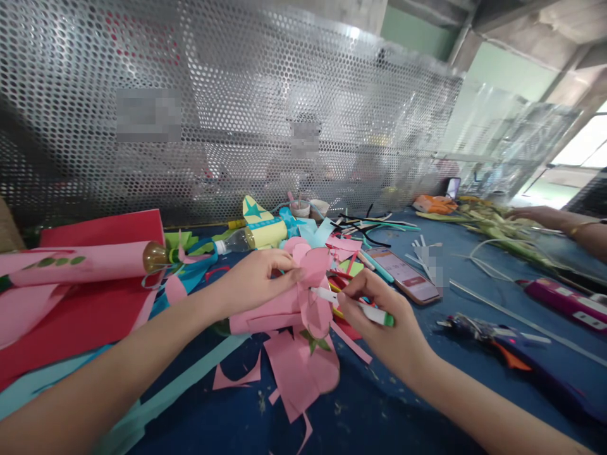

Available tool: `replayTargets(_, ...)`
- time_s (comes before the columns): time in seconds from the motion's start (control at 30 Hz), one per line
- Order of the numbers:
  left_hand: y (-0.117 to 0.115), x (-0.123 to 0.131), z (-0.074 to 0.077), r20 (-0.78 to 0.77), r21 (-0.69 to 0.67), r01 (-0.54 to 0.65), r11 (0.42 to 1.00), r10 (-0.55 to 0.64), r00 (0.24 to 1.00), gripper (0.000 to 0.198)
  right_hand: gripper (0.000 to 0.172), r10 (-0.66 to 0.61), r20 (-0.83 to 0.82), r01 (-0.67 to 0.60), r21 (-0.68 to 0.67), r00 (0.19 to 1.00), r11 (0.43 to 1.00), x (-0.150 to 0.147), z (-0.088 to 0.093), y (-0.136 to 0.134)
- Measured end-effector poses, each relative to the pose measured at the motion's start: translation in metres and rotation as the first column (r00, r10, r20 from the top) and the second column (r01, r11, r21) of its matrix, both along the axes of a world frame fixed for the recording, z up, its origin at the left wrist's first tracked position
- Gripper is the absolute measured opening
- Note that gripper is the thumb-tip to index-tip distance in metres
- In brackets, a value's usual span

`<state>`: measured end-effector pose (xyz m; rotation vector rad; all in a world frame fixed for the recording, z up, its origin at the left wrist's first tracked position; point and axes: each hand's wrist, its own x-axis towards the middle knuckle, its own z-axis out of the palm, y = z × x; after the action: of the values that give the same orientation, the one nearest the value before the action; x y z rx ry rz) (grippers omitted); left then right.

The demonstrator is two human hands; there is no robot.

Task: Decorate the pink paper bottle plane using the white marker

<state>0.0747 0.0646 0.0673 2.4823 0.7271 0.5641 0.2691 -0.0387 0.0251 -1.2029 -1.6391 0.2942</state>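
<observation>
My left hand [258, 278] pinches the edge of a pink paper flower [317, 265] with thumb and fingertips. Behind and below that hand lies a pink paper-wrapped tube [270, 311], with the flower at its right end. Between the fingers of my right hand [386, 309] is a white marker [374, 313] with a green end. Its tip points left and meets or nearly meets the petals; I cannot tell which. Just below are pink paper cut-outs [289, 373] and a small green paper leaf shape [315, 342].
To the left, another pink-wrapped bottle [104, 265] rests on red sheets [95, 322]. A yellow-wrapped bottle [269, 234] lies behind. Rightward are a phone [405, 276], a glue gun [516, 347] and a purple power strip [569, 302]. Another person's hand [535, 218] reaches in. A perforated metal screen [237, 139] stands behind.
</observation>
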Motion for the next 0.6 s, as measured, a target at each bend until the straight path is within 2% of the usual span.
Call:
replayTargets(0.3,0.0002,0.0002,0.0003,-0.025,0.003,-0.003,1.000,0.003,1.000,0.042,0.017,0.001,-0.013,-0.001,-0.006,1.000,1.000,0.0027,0.0000,0.0026)
replayTargets(0.6,0.0013,-0.0011,-0.0009,-0.002,0.003,0.000,1.000,0.000,1.000,0.040,0.019,-0.079,0.015,0.079,0.012,0.997,0.997,0.0062,0.0003,0.0006)
